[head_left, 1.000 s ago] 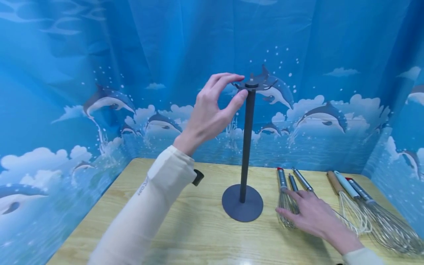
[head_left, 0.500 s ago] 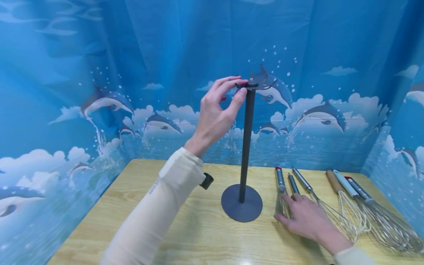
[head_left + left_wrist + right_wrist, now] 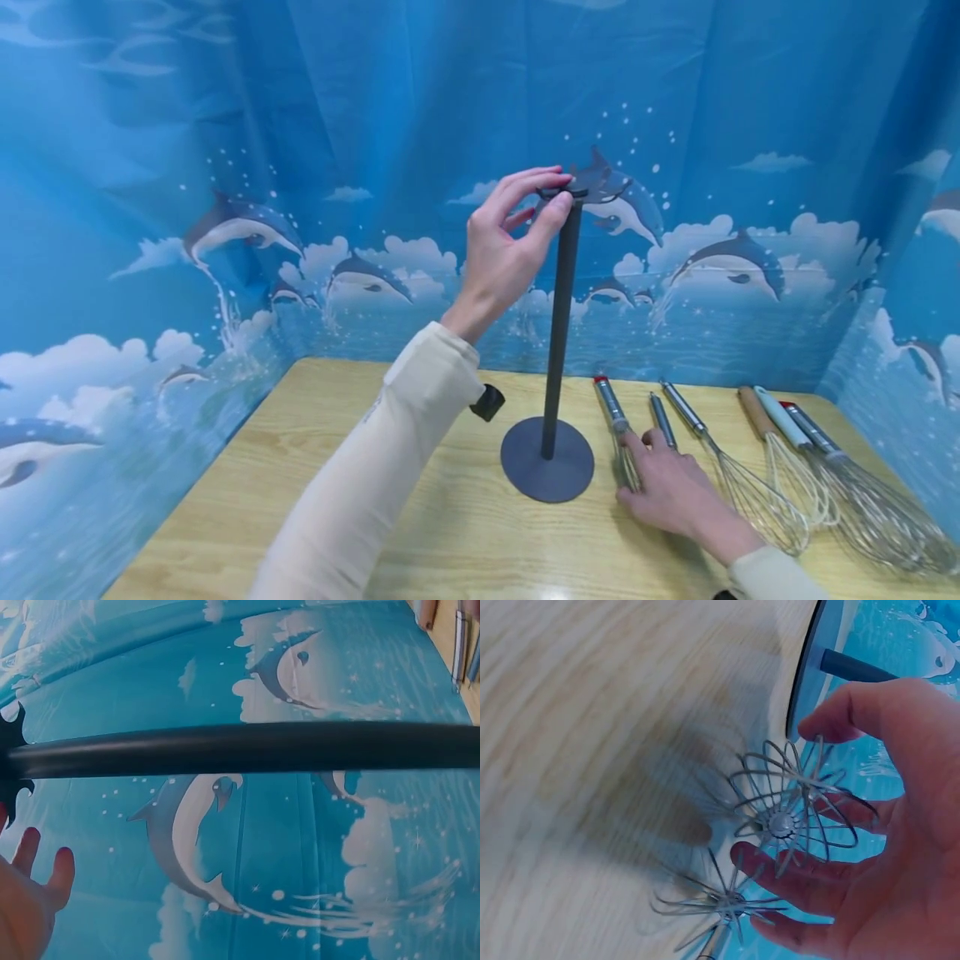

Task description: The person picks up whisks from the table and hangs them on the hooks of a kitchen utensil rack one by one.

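Note:
A dark metal stand (image 3: 561,333) with a ring of hooks on top rises from its round base (image 3: 547,471). My left hand (image 3: 504,242) holds the hooked top (image 3: 13,742) between thumb and fingers. To the right of the base, my right hand (image 3: 678,492) grips the wires of a red-tipped whisk (image 3: 611,404) lying on the table. In the right wrist view the thumb is on one side of its wire loops (image 3: 784,787) and the fingers on the other. A second, smaller whisk (image 3: 663,421) lies beside it, partly hidden by the hand.
More whisks lie at the right of the wooden table (image 3: 300,467): a silver one (image 3: 686,408), a wooden-handled one (image 3: 756,412), a light blue-handled one (image 3: 783,417) and a large red-tipped one (image 3: 817,433). A blue dolphin-print curtain (image 3: 450,83) encloses the back and sides.
My right hand has shifted left, and the red-tipped whisk has moved left with its handle tilting. My left hand has moved right and closed in on the stand's top.

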`<state>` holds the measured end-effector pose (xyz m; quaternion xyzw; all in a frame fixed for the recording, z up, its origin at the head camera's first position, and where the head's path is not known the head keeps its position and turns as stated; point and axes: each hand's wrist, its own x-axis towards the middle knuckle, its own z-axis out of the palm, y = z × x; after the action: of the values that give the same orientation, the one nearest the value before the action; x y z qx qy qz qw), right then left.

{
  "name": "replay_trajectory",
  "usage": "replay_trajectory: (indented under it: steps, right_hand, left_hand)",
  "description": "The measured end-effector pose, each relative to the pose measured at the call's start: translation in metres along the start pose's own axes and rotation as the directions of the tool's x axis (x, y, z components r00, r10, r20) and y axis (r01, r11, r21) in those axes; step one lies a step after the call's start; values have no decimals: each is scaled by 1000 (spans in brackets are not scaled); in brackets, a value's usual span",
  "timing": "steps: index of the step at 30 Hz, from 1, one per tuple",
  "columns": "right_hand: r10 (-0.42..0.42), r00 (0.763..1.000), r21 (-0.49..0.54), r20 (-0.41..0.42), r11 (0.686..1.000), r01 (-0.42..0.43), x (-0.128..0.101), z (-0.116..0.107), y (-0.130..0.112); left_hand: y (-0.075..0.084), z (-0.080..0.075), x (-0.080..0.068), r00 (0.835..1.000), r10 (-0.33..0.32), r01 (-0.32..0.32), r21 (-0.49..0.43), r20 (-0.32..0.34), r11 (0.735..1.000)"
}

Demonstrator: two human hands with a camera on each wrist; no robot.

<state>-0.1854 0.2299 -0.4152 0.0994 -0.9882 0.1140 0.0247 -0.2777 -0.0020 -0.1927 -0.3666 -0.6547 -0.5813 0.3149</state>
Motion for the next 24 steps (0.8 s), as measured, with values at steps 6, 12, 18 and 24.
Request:
replay_trajectory:
  steps: [6,12,18,24]
  right_hand:
    - [17,999,-59,-43,998,-20,7,6,3]
    - [41,992,6,-118,999,-41,9,9,8]
    - [24,968,121,-251,993,7,7,10,16]
    - [96,942,268,-320,963,-7,1,7,20]
  left_hand:
    - [-1,0,1,1000,-6,6,-120,2,993]
    - [-1,2,2,1000,-8,6,-170,-9,985]
    - [-2,3,1,1000,-10,5,-200,-24,980]
    - [-2,5,1,999,-26,19,-229,-29,973]
